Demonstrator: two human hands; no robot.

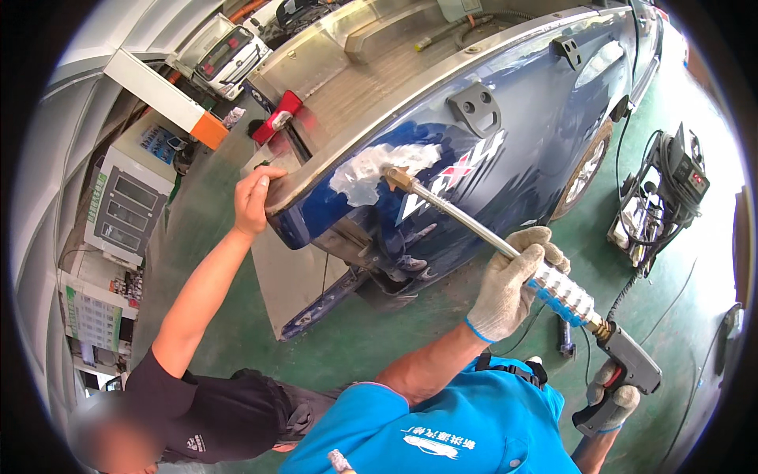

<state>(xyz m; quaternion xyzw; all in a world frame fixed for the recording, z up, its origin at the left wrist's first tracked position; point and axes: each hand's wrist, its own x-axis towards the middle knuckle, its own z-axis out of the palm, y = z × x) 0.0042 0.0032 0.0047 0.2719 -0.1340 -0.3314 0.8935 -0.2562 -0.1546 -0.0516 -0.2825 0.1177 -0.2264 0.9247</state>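
- Left hand [504, 288]: gloved, right of centre, forearm rising from bottom centre toward the upper right. Bare between glove and blue sleeve; elbow bent.
- Left fingers curled round the puller [470, 221], clamped where the steel rod meets the ribbed silver-and-blue grip. Thumb lies on the near side.
- Right hand [620, 404]: gloved, lower right of frame, forearm coming up from the bottom edge.
- Right fingers wrapped on the dark pistol handle [630, 363], closed about its lower part, beside a red trigger. Cannot tell whether the trigger is pressed.
- Puller runs on a diagonal, from the handle at lower right to a brass-coloured tip [400, 178] near frame centre. Rod extends up and left beyond the left fingers; ribbed grip shows below and right of them, between the two hands.
- Tip stands at the right part of a bare, sanded patch [355, 183] on the dark blue truck [545, 134]. Cannot tell whether it touches the metal.
- Co-worker's hand [254, 197]: ungloved, left of centre, fingers resting on the truck's rear corner, left of the patch. Arm reaches up from lower left; dark shirt [213, 419].
- Right edge of frame: welding machine [685, 174] with coiled black cables, on the green floor [466, 336].
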